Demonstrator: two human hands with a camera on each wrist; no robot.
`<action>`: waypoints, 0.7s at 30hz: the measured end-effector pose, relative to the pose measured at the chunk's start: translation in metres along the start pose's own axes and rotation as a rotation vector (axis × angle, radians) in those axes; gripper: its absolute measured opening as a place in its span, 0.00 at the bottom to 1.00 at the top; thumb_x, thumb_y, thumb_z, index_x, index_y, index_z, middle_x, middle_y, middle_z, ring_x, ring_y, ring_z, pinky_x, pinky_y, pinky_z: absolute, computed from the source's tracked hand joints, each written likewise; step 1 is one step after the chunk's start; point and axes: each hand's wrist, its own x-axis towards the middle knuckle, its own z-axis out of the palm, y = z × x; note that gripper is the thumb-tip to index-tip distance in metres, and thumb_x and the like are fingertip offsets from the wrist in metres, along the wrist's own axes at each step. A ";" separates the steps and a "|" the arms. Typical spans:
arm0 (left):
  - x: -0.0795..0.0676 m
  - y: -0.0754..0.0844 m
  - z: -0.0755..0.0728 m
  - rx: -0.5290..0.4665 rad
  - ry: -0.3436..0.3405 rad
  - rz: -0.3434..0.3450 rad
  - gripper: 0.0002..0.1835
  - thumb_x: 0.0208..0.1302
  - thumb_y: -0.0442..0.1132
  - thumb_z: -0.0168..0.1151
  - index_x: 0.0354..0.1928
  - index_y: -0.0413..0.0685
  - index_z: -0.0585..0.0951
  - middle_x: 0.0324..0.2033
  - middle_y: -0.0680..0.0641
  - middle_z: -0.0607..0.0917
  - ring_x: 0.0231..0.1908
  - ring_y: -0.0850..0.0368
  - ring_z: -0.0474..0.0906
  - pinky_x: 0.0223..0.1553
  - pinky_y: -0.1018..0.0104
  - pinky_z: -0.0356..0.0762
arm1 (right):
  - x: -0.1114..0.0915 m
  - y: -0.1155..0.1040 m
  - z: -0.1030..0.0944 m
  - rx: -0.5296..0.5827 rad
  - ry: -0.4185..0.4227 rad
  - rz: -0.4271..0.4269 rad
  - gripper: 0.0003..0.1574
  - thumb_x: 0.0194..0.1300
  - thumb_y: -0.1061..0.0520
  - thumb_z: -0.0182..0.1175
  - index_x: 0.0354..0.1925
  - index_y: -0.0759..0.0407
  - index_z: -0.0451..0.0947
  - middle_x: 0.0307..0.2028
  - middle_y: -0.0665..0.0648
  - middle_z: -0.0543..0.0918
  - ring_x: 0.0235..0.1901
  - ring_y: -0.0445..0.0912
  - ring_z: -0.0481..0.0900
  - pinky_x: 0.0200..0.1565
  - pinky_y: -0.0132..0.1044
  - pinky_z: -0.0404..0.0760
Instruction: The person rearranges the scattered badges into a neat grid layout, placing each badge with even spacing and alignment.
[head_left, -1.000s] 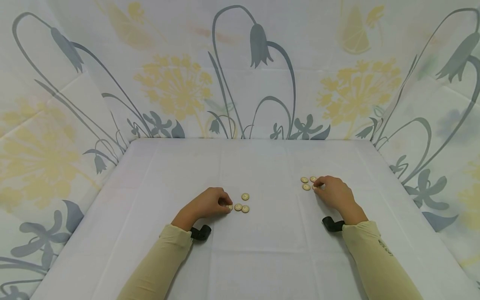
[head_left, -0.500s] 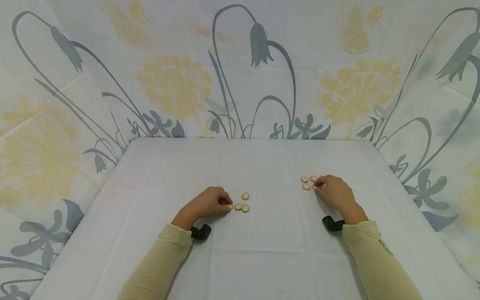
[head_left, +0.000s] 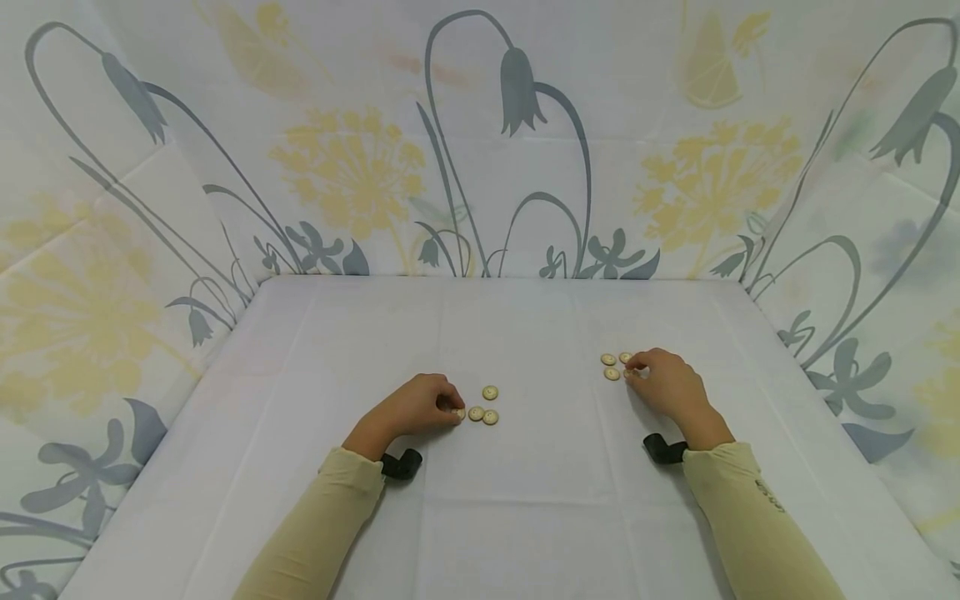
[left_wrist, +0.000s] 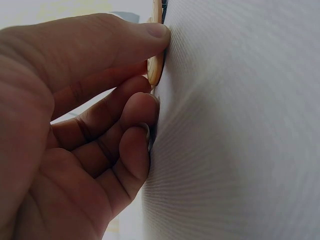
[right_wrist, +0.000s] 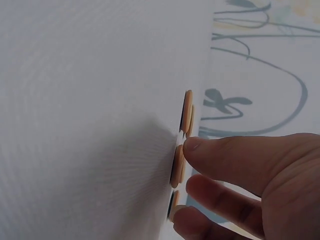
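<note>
My left hand (head_left: 415, 406) pinches a round pale wooden button (left_wrist: 154, 70) at the table surface. In the left wrist view the thumb covers part of that button, and the other fingers lie curled below it. Just right of this hand are two buttons side by side, the nearer one (head_left: 476, 413) and its neighbour (head_left: 491, 417). Another button (head_left: 490, 392) lies behind them. My right hand (head_left: 670, 387) has thumb and fingers together on a button, mostly hidden in the head view. Beside its fingertips lie three more buttons, at left (head_left: 608, 359), back (head_left: 626, 357) and front (head_left: 612, 374).
A white cloth (head_left: 525, 533) with fold creases covers the table. Flower-printed fabric (head_left: 480, 167) stands around the back and both sides. Each wrist carries a black camera mount, one on the left (head_left: 402, 465) and one on the right (head_left: 664, 449).
</note>
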 end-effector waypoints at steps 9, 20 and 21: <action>0.000 0.001 0.001 -0.009 -0.003 -0.014 0.07 0.57 0.41 0.71 0.38 0.50 0.86 0.31 0.55 0.79 0.33 0.63 0.74 0.38 0.70 0.74 | -0.001 -0.011 0.001 0.007 -0.020 0.005 0.18 0.66 0.54 0.56 0.51 0.58 0.82 0.56 0.66 0.79 0.52 0.65 0.77 0.43 0.59 0.77; -0.001 0.000 0.001 -0.006 -0.002 -0.017 0.07 0.57 0.40 0.71 0.38 0.50 0.86 0.31 0.55 0.79 0.33 0.63 0.74 0.38 0.69 0.74 | -0.002 -0.026 0.003 -0.007 -0.003 -0.057 0.16 0.67 0.52 0.58 0.48 0.57 0.83 0.53 0.65 0.80 0.48 0.62 0.80 0.39 0.55 0.79; -0.001 0.000 0.001 -0.005 -0.002 -0.013 0.07 0.57 0.40 0.71 0.38 0.50 0.86 0.31 0.55 0.79 0.33 0.63 0.74 0.38 0.70 0.74 | -0.002 -0.028 0.003 -0.010 0.001 -0.066 0.16 0.67 0.52 0.59 0.48 0.57 0.83 0.54 0.64 0.80 0.48 0.62 0.80 0.39 0.55 0.79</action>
